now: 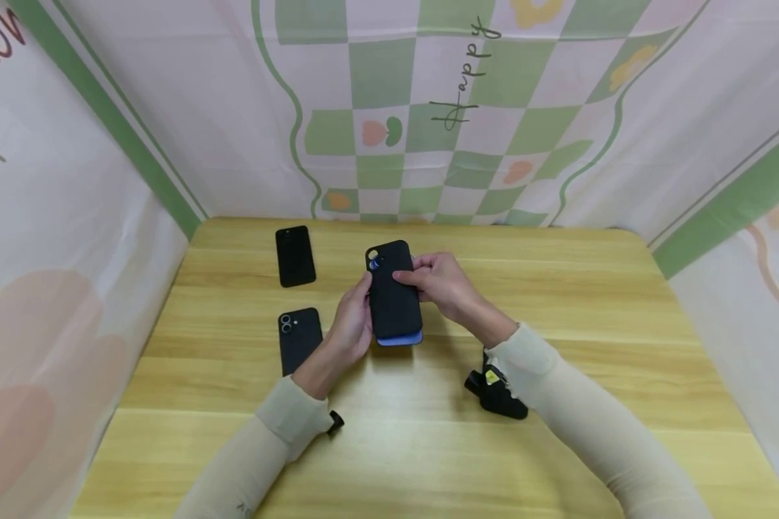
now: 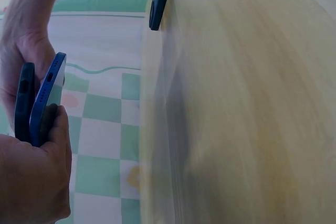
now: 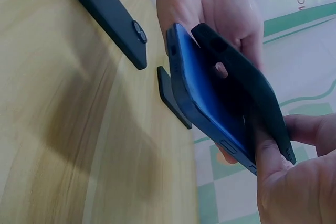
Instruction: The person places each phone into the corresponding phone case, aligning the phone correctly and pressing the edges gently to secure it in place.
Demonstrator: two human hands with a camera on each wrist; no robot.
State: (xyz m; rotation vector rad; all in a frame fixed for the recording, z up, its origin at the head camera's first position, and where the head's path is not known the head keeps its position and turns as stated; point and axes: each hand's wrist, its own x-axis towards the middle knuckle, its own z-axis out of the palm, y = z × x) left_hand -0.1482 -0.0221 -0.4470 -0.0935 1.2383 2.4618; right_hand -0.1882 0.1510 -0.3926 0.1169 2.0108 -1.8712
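A black phone case (image 1: 394, 288) lies over the back of a blue phone (image 1: 400, 338), held above the wooden table in the head view. The phone's blue lower edge sticks out below the case. My left hand (image 1: 352, 321) grips the phone from the left, its thumb at the case's edge. From the right, my right hand (image 1: 448, 285) pinches the case with its thumb on the outer face. A wedge-shaped gap shows between the case (image 3: 252, 85) and the phone (image 3: 197, 85) in the right wrist view, with right-hand fingers reaching into it.
At the table's back left lies a black phone (image 1: 295, 256). Nearer, a dark phone (image 1: 301, 339) with two ringed lenses is partly covered by the left forearm. A black device (image 1: 500, 393) shows beneath the right cuff. A patterned cloth (image 1: 438, 144) hangs behind the table.
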